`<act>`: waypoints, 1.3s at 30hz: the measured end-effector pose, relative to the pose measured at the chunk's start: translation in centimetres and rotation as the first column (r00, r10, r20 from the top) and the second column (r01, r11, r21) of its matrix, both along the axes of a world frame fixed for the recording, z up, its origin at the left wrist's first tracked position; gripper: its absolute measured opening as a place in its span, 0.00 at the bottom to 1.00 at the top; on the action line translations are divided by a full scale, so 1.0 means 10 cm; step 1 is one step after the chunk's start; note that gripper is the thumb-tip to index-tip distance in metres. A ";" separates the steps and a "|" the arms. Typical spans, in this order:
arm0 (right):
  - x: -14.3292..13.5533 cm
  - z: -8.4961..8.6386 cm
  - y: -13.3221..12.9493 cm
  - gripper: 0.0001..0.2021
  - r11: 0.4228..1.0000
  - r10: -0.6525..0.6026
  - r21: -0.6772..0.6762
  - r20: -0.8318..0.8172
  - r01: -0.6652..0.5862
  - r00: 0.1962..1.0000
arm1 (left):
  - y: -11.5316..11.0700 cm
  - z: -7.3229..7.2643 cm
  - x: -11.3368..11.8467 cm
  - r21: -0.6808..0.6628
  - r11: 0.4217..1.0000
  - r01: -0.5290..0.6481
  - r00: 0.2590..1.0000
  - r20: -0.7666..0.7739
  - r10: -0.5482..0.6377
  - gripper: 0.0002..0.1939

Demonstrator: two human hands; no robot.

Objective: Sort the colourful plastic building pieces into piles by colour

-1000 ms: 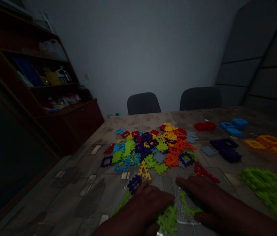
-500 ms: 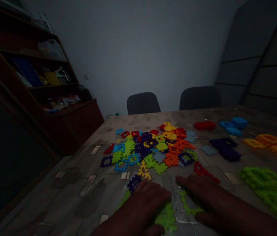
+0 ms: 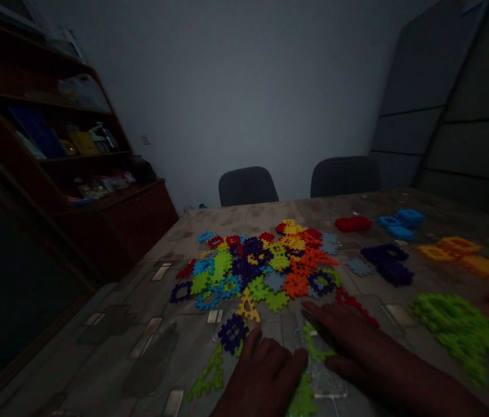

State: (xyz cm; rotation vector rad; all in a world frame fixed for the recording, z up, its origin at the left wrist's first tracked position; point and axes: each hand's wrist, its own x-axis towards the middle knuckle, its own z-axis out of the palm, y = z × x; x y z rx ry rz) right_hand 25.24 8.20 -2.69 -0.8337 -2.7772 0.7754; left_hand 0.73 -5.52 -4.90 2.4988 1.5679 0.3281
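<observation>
My left hand (image 3: pixel 265 370) rests low over the near table, fingers apart and slightly bent. It partly covers green toothed plastic pieces; one green piece (image 3: pixel 302 398) shows by its thumb side. A dark purple windowed piece (image 3: pixel 232 333) lies just beyond its fingertips, and a green triangular frame (image 3: pixel 209 376) is to its left. My right hand (image 3: pixel 344 330) is stretched out with its thumb apart, over or touching a green open-frame piece (image 3: pixel 309 341); the contact is partly hidden. A yellow triangular piece (image 3: pixel 249 307) lies ahead of both hands.
A mixed heap of toothed pieces (image 3: pixel 250 263) spreads across the mid-table. At right are colour groups: red (image 3: pixel 352 223), blue (image 3: pixel 400 225), purple (image 3: pixel 387 263), orange (image 3: pixel 463 255) and green (image 3: pixel 452 330). Two chairs (image 3: pixel 248 185) stand behind the patterned table; a shelf unit (image 3: pixel 109 220) is at left.
My left hand has drawn right and back, uncovering the purple piece and green triangular frame. My right hand has moved slightly left and forward, the green frame piece shifting with it. The view turned slightly.
</observation>
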 end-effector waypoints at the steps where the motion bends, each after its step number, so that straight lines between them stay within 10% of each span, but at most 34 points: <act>1: -0.01 0.00 0.01 0.45 1.000 -0.011 0.010 -0.011 0.011 1.000 | 0.00 -0.01 0.00 0.014 1.000 -0.001 1.000 0.017 0.001 0.30; 10: -0.20 0.43 -0.26 0.09 0.978 0.137 0.157 0.018 -0.138 0.990 | 0.23 0.60 -0.33 0.079 0.997 -0.008 0.965 0.262 -0.013 0.13; 16: -0.34 0.01 -0.42 0.18 0.762 0.432 0.450 0.184 -0.466 0.883 | 0.70 0.73 -0.20 0.064 0.971 0.231 0.969 0.072 -0.235 0.12; 23: -0.34 -0.08 -0.42 0.16 0.718 0.431 0.530 0.169 -0.451 0.886 | 0.93 0.63 0.12 0.030 0.944 0.328 0.942 -0.081 -0.324 0.06; 32: -0.34 0.09 -0.39 0.12 0.803 0.381 0.437 0.147 -0.405 0.913 | 0.72 0.53 -0.11 0.029 0.998 0.061 0.998 -0.001 -0.061 0.13; 39: -0.20 0.40 -0.33 0.11 0.972 0.112 0.210 -0.005 -0.108 0.994 | 0.56 0.68 -0.64 -0.052 0.998 0.025 0.992 0.125 -0.019 0.09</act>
